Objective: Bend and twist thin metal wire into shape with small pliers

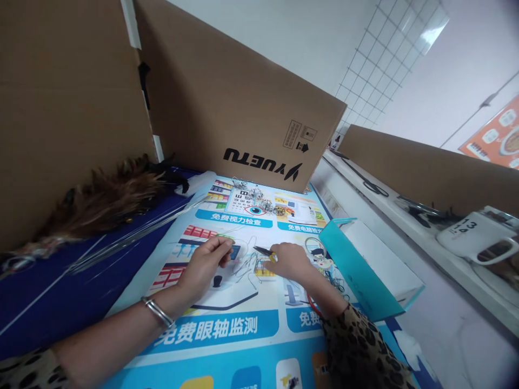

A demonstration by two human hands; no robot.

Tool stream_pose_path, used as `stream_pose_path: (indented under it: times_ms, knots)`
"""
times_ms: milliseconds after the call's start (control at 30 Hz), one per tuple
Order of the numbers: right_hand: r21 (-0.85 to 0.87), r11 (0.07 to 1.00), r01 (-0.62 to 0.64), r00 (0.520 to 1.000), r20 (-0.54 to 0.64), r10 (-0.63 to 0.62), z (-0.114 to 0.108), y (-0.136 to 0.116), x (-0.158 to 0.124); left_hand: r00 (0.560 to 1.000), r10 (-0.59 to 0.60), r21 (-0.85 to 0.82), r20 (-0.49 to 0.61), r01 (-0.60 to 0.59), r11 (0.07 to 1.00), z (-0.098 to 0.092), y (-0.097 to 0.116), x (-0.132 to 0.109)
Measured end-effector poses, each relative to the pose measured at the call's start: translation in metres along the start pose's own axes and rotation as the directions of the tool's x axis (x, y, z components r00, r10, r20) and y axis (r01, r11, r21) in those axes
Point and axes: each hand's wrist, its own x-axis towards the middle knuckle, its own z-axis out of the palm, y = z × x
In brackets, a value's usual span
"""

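Note:
My right hand [290, 261] is closed around small pliers [265, 252] with dark pointed jaws and a bit of yellow handle showing. The jaws point left, toward my other hand. With thumb and fingers pinched together, my left hand [211, 259] holds what looks like a thin wire [239, 239], though most of it is too fine to make out. Between and below the hands lie loose bent wires [248, 266] on the printed poster sheet [259, 346]. Farther back sits a row of tangled wire bundles [265, 204].
Tall cardboard [243, 97] walls the back and left. Brown feathers [101, 194] and long thin rods [138, 232] lie on blue cloth at left. A teal box [365, 270] stands right of my right arm. The ledge beyond holds a white mug [466, 237] and black scissors [375, 187].

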Motion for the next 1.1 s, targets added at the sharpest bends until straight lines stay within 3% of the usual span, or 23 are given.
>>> stream_pose_path:
  times_ms: [300,600,1100]
  knots:
    - [-0.041,0.999,-0.028,0.999,-0.033,0.027,0.0045,-0.0091,-0.0015,1.000,0.008,-0.004,0.006,-0.008,1.000,-0.0004,0.0000,0.0003]
    - [-0.047,0.999,-0.023,0.998,-0.053,0.020,0.0095,-0.0054,-0.0011,0.998,0.024,0.020,0.057,-0.026,0.999,-0.0018,-0.0036,0.0021]
    - [-0.043,0.999,0.015,0.994,-0.105,-0.019,0.0047,-0.0013,0.0058,0.999,0.028,0.037,0.045,-0.029,0.999,-0.0015,-0.0038,0.0022]
